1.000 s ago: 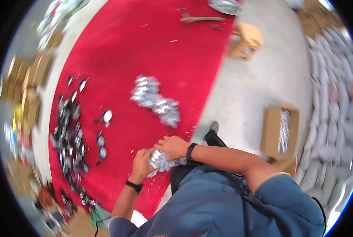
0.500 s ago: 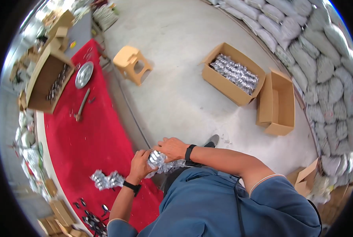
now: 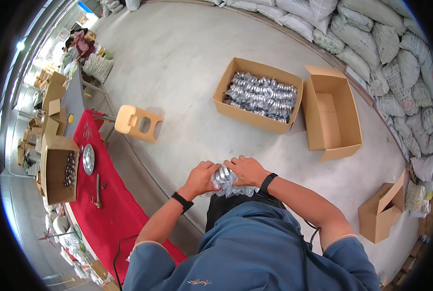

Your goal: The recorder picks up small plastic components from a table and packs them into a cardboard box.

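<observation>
In front of my body I hold a clear-plastic-wrapped bundle of shiny silver rings. My left hand is closed round its left end. My right hand grips it from the right, fingers curled over the top. Loose plastic wrap hangs below my hands, partly hidden by my right wrist. Beyond them on the floor, a cardboard box holds rows of similar wrapped silver bundles.
An open cardboard box stands right of the filled one. A yellow stool is left of centre. The red-covered table holds a hammer and a metal plate. Stacked sacks line the right; another box sits near right.
My view has swung right, away from the red table and toward the boxes. Both hands have carried the wrapped bundle from the table's edge to over the floor.
</observation>
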Available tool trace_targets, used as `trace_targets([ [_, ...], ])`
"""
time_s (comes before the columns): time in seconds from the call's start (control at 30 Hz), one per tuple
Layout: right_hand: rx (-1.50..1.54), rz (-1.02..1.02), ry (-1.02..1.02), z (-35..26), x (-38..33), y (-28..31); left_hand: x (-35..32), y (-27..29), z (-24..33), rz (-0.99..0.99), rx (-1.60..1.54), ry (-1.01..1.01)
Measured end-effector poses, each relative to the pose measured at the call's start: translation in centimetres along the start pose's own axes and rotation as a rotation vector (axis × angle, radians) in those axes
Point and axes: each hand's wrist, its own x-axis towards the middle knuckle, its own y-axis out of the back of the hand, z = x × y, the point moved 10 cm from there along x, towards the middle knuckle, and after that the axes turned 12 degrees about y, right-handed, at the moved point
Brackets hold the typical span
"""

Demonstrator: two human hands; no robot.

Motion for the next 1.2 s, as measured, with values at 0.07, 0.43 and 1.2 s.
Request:
trace_targets([
  [0.07,0.018,0.002,-0.088,4.2,-1.2,1.5,5.1,-0.6,1.2,-0.041,0.013,-0.041],
  [0.43,0.023,0.079,-0.375,28.5,-3.6,10.0,33.6,-4.1,6.3,-0.209,-0.008,-0.265],
  [1.2,0.160,-0.046,-0.611,80.8,-6.2,-19.8,73.7,-48.9,-6.8,-0.359,-0.084,-0.280],
])
